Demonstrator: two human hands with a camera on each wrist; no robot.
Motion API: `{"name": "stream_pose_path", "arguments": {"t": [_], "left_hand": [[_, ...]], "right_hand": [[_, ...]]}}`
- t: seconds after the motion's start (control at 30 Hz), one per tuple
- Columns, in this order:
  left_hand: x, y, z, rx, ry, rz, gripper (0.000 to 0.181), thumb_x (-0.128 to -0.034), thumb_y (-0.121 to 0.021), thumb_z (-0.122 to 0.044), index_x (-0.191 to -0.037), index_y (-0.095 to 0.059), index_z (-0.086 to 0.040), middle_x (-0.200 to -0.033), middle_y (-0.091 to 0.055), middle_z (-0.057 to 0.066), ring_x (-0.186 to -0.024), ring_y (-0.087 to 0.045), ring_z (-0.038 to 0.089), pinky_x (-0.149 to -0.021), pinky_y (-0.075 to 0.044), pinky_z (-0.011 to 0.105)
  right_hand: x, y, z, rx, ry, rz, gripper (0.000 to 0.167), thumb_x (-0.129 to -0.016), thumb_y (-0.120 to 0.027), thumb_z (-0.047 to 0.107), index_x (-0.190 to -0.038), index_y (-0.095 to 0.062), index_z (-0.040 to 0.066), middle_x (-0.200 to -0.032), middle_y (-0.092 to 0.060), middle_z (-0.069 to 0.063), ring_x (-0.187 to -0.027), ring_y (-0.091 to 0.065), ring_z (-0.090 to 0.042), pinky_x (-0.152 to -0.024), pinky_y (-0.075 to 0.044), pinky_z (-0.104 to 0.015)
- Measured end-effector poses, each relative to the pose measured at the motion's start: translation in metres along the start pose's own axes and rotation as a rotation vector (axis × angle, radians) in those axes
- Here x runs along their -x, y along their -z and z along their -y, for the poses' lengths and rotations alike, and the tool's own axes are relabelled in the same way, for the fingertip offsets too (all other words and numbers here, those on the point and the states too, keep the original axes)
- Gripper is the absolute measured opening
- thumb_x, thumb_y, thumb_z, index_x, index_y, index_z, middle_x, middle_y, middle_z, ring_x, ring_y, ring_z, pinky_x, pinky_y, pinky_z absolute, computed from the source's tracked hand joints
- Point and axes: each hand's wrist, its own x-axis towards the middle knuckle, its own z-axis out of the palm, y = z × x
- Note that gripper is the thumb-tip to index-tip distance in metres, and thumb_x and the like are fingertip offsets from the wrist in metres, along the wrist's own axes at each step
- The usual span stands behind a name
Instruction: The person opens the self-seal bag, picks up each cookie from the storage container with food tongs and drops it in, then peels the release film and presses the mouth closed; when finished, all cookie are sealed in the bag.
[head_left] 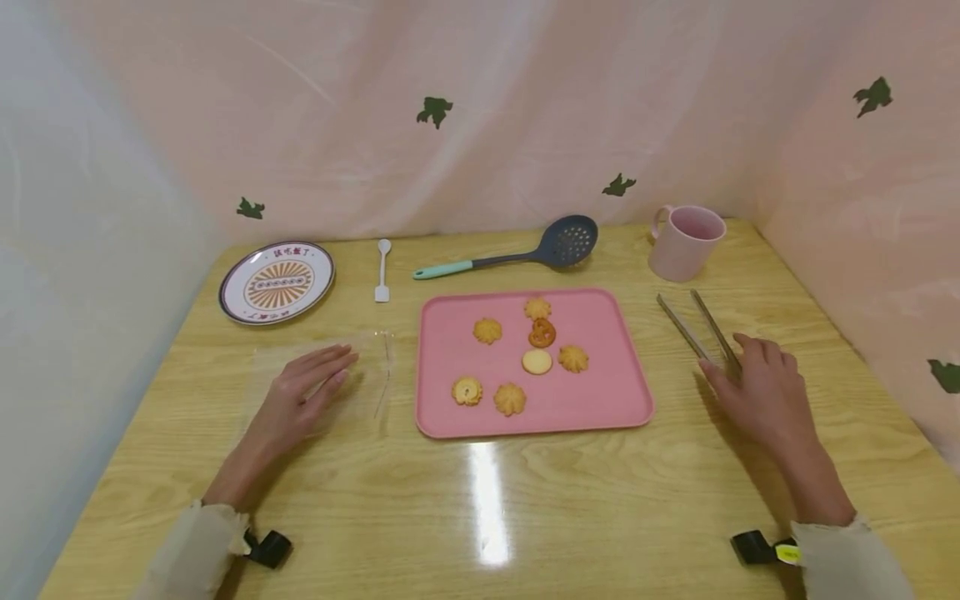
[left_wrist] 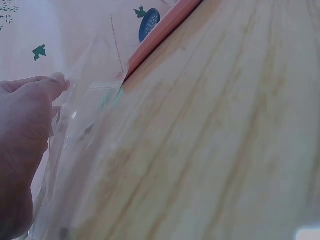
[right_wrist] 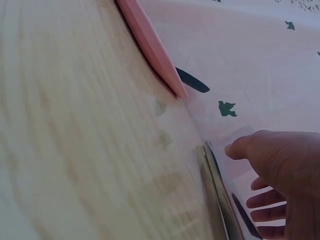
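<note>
A clear plastic bag [head_left: 366, 379] lies flat on the left of the table, a dotted line along its right edge. My left hand [head_left: 311, 392] is over it with fingers fairly straight; in the left wrist view the fingertips are beside the bag [left_wrist: 82, 112], and contact is hard to tell. To the right, metal tongs [head_left: 686, 329] lie with their arms spread. My right hand [head_left: 765, 400] hovers at their near end, thumb and index finger on either side. In the right wrist view the thumb stands apart from the tongs [right_wrist: 215, 185].
Between the hands lies a pink tray [head_left: 442, 312] with several cookies [head_left: 510, 399] and a pretzel [head_left: 542, 333]. Behind are a patterned plate [head_left: 277, 283], a small white spoon [head_left: 382, 271], a slotted skimmer [head_left: 567, 242] and a pink mug [head_left: 682, 246]. Pale cloth [head_left: 510, 150] hangs around the table.
</note>
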Motion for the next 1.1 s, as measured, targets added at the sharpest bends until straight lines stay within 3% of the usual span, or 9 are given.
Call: {"name": "stream_pose_path", "arguments": {"t": [0.23, 0.47, 0.77, 1.1], "left_hand": [[0.0, 0.0, 0.0, -0.001, 0.001, -0.003, 0.03, -0.097, -0.067, 0.002, -0.127, -0.071, 0.002, -0.135, -0.066, 0.02, -0.125, -0.059, 0.042, -0.117, -0.027, 0.025], [0.0, 0.001, 0.0, 0.0, -0.001, -0.013, 0.031, -0.0958, -0.067, 0.004, -0.127, -0.072, 0.002, -0.135, -0.066, 0.019, -0.125, -0.059, 0.042, -0.116, -0.028, 0.024], [-0.001, 0.001, 0.0, -0.009, 0.026, -0.006, 0.033, -0.0967, -0.068, 0.001, -0.13, -0.071, -0.001, -0.137, -0.066, 0.017, -0.128, -0.058, 0.04, -0.116, -0.031, 0.028], [0.0, 0.001, 0.001, -0.011, 0.002, -0.017, 0.032, -0.0956, -0.069, 0.002, -0.127, -0.072, 0.001, -0.135, -0.066, 0.019, -0.126, -0.059, 0.042, -0.116, -0.028, 0.023]], "right_hand": [[0.001, -0.002, -0.012, 0.02, -0.033, 0.032, 0.08, -0.104, -0.058, 0.045, -0.138, -0.039, -0.024, -0.128, -0.039, -0.051, -0.112, -0.034, -0.072, -0.085, -0.033, -0.078], [0.0, -0.004, -0.015, 0.028, -0.048, 0.056, 0.078, -0.104, -0.056, 0.047, -0.135, -0.043, -0.023, -0.125, -0.039, -0.05, -0.109, -0.035, -0.069, -0.078, -0.036, -0.074], [0.0, -0.004, -0.016, 0.039, -0.063, 0.026, 0.074, -0.104, -0.059, 0.047, -0.13, -0.049, -0.021, -0.12, -0.041, -0.047, -0.104, -0.039, -0.065, -0.074, -0.038, -0.072], [0.002, -0.008, -0.014, 0.041, -0.067, 0.015, 0.068, -0.105, -0.061, 0.041, -0.13, -0.048, -0.021, -0.118, -0.041, -0.045, -0.103, -0.039, -0.063, -0.073, -0.039, -0.07]]}}
